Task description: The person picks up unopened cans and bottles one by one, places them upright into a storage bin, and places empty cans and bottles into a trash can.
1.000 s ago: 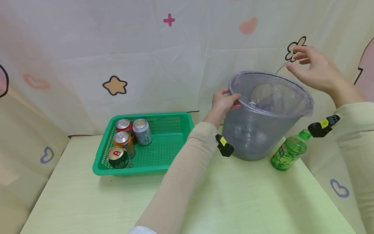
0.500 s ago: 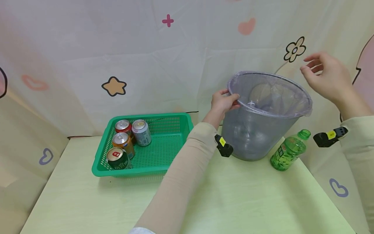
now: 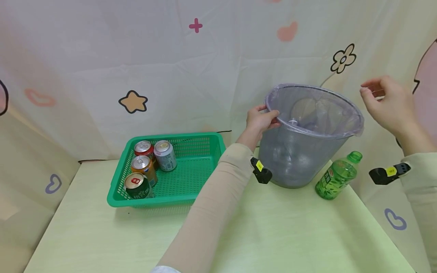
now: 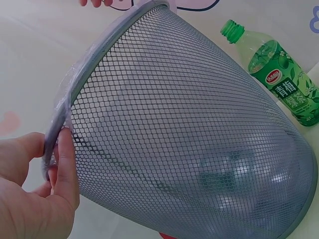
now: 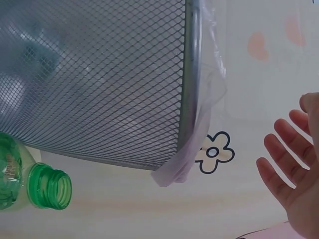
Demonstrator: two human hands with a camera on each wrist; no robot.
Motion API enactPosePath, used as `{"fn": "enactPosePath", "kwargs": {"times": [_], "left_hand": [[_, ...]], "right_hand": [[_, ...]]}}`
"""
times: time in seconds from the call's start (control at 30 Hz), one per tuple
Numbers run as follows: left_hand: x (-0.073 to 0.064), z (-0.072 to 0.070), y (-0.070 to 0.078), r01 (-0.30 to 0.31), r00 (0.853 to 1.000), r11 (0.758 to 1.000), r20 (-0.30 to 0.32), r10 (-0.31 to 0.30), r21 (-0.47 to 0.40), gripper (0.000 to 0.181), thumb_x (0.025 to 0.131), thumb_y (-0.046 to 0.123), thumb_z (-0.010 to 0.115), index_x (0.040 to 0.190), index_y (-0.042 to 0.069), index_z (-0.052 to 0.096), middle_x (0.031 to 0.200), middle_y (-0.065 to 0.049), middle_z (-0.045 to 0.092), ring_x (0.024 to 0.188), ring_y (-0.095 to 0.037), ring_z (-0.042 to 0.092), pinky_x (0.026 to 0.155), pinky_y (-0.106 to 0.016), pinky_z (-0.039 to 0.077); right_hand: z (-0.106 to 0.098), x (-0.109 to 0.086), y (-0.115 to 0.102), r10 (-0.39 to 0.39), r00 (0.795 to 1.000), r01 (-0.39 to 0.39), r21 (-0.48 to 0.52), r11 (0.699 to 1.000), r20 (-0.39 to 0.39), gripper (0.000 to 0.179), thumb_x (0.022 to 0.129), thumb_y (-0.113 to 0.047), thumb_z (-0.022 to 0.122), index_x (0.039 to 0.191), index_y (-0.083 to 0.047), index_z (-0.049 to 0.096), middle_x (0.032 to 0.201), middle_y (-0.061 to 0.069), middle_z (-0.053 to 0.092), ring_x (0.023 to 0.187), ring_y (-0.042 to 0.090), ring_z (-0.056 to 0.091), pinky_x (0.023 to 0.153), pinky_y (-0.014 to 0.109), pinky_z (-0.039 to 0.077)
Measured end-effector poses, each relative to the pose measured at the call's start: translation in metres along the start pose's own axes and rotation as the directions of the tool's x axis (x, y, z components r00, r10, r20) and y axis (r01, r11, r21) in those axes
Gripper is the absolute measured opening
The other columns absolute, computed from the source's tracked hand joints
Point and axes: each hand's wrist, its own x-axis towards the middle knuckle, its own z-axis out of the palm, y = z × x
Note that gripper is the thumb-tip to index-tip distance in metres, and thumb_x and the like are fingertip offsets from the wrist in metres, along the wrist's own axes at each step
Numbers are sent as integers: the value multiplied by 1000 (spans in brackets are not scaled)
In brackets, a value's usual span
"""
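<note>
A grey wire mesh wastebasket (image 3: pixel 300 151) lined with a thin translucent bag (image 3: pixel 341 113) stands at the table's right end. My left hand (image 3: pixel 260 120) pinches its rim, thumb on one side and fingers on the other, as the left wrist view (image 4: pixel 45 189) also shows. Through the mesh, blurred clear and green shapes show inside. My right hand (image 3: pixel 390 102) is raised in the air right of the basket, fingers loosely bent and holding nothing. Below it, an uncapped green plastic drink bottle (image 3: pixel 336 176) stands beside the basket; its open mouth shows in the right wrist view (image 5: pixel 50 186).
A green plastic basket (image 3: pixel 170 201) sits left of my left arm, with several drink cans (image 3: pixel 145 167) grouped at its left end. A printed curtain (image 3: pixel 191 76) hangs behind the pale green table (image 3: pixel 273 235). The table's right edge runs close by the bottle.
My right hand has moved right and down, away from the wastebasket's opening. The left hand keeps its grip on the rim, and the bottle and cans have stayed put.
</note>
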Motion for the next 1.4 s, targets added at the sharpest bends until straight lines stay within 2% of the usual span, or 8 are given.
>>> {"fn": "enactPosePath", "kwargs": {"times": [0.07, 0.3, 0.57, 0.87, 1.0, 1.13, 1.23, 1.4], "left_hand": [[0, 0, 0, -2, 1000, 1000, -4, 2, 3, 41, 82, 4, 67, 121, 5, 54, 79, -13, 66, 57, -14, 61, 58, -23, 55], [0, 0, 1, 7, 1000, 1000, -10, -7, 21, 40, 82, 5, 67, 120, 7, 54, 79, -12, 66, 59, -14, 62, 58, -23, 55], [-2, -1, 2, 6, 1000, 1000, -10, -6, 10, 42, 82, 4, 67, 122, 6, 53, 73, -10, 63, 56, -13, 61, 58, -23, 55], [-2, 0, 2, 3, 1000, 1000, 1, -3, 1, 43, 82, 4, 67, 122, 6, 53, 77, -12, 64, 56, -13, 60, 58, -23, 55], [-2, 0, 1, 3, 1000, 1000, 1, -3, -1, 43, 82, 4, 67, 122, 5, 53, 90, -19, 66, 56, -13, 60, 58, -23, 55], [-2, 0, 2, 3, 1000, 1000, 3, -3, 1, 43, 82, 4, 66, 123, 5, 53, 83, -16, 66, 56, -13, 60, 58, -23, 55], [-2, 0, 1, 0, 1000, 1000, 5, 0, 4, 44, 82, 4, 66, 124, 5, 52, 74, -10, 63, 56, -13, 60, 58, -23, 55], [-2, 0, 0, -6, 1000, 1000, -3, 6, 1, 43, 82, 3, 67, 122, 5, 53, 71, -8, 61, 57, -13, 60, 58, -23, 55]], "right_hand": [[0, -3, 2, 3, 1000, -3, 6, 1000, 2, 42, 93, -32, 45, 120, -1, 51, 105, 12, 54, 75, -18, 31, 62, 12, 29], [1, -11, 11, 23, 1000, -24, 41, 999, 14, 44, 93, -33, 46, 126, -4, 49, 105, -3, 52, 83, -16, 35, 69, 8, 32], [7, -25, 24, 31, 999, -32, 62, 998, 19, 45, 93, -31, 46, 131, -8, 46, 111, -2, 52, 86, -19, 35, 72, 4, 33], [10, -37, 38, 54, 998, -56, 72, 996, 36, 48, 94, -31, 46, 138, -12, 40, 124, 17, 49, 96, -11, 40, 75, 4, 32], [11, -43, 45, 59, 997, -63, 95, 993, 44, 49, 93, -31, 47, 138, -14, 39, 120, 10, 51, 93, -14, 38, 73, 5, 32], [14, -49, 52, 75, 996, -81, 111, 991, 55, 49, 93, -31, 48, 139, -16, 38, 120, 5, 51, 95, -15, 38, 73, 4, 32], [17, -54, 55, 84, 994, -92, 106, 990, 70, 51, 93, -32, 47, 141, -18, 35, 125, 13, 49, 101, -10, 41, 76, 5, 33], [24, -60, 58, 89, 992, -98, 102, 990, 91, 54, 94, -32, 46, 144, -21, 28, 132, 22, 44, 116, 12, 44, 83, 9, 35]]}}
